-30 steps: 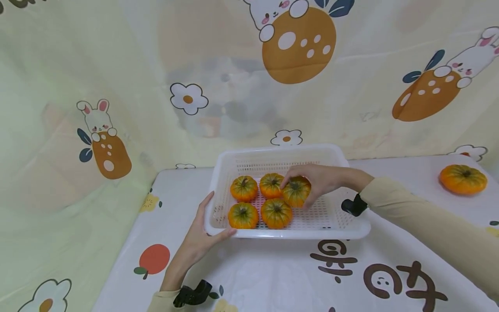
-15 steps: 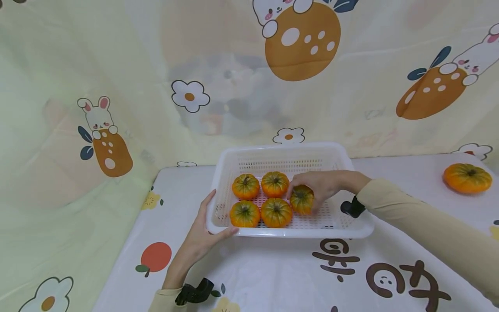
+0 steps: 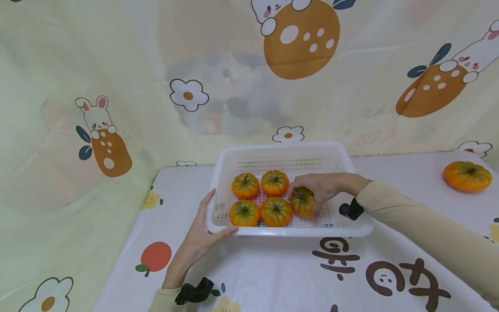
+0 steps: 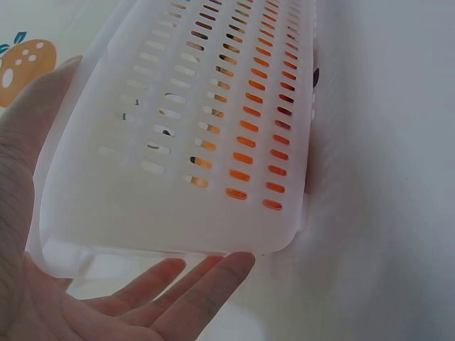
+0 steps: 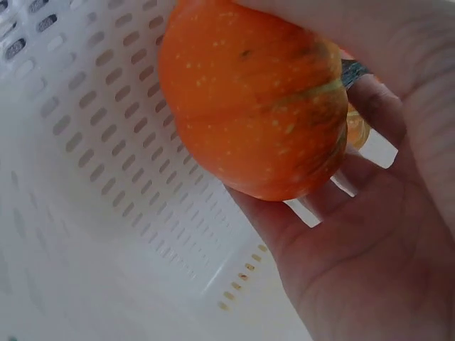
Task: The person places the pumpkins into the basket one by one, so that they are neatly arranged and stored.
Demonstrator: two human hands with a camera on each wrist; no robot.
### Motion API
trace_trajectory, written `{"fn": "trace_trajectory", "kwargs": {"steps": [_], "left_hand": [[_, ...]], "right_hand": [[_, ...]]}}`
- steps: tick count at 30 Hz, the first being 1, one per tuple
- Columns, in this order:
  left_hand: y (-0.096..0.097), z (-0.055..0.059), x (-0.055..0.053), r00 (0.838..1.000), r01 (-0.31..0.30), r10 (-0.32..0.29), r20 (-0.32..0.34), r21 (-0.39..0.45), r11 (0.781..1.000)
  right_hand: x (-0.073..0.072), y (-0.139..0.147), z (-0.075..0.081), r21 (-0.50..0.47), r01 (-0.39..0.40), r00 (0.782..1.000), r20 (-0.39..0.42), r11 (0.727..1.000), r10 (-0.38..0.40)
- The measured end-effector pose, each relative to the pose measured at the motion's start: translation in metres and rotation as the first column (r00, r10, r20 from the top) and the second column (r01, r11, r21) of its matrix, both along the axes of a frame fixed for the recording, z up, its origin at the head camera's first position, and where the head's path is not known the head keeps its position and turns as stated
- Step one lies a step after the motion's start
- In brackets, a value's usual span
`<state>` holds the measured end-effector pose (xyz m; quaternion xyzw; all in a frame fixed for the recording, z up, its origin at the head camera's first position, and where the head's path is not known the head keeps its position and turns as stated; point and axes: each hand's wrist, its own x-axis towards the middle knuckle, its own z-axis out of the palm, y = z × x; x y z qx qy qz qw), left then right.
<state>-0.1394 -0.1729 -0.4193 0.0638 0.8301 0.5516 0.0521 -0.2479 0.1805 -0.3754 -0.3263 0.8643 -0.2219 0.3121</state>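
Note:
A white perforated plastic basket (image 3: 296,232) stands on the table. My left hand (image 3: 199,237) holds its near left corner, thumb along the front rim and fingers against the end wall (image 4: 163,220). My right hand (image 3: 322,187) reaches inside and grips a small orange-and-green pumpkin (image 3: 302,203), thumb and fingers around its sides. That pumpkin (image 5: 256,106) fills much of the right wrist view, where the fingers curve behind it. To its left sit several similar pumpkins in two rows, including a back one (image 3: 274,183) and a front one (image 3: 276,212).
Another, flatter-looking pumpkin (image 3: 467,176) lies on the table at the far right. A printed cloth (image 3: 234,86) hangs behind the basket. The white tablecloth (image 3: 265,273) has fruit and lettering prints.
My right hand has lowered the pumpkin and brought it slightly right and nearer in the basket, right of the other pumpkins. Over the last half second it has hardly moved. The left hand keeps its place.

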Motion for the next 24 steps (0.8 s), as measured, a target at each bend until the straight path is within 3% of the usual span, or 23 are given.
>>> {"fn": "trace_trajectory", "kwargs": {"steps": [24], "left_hand": [[0.001,-0.0005,0.0008,1.0,-0.003,0.003,-0.007,-0.02,1.0]], "right_hand": [[0.0077,-0.0002,0.0075,0.041,0.035,0.999,0.028,0.999,-0.036]]}}
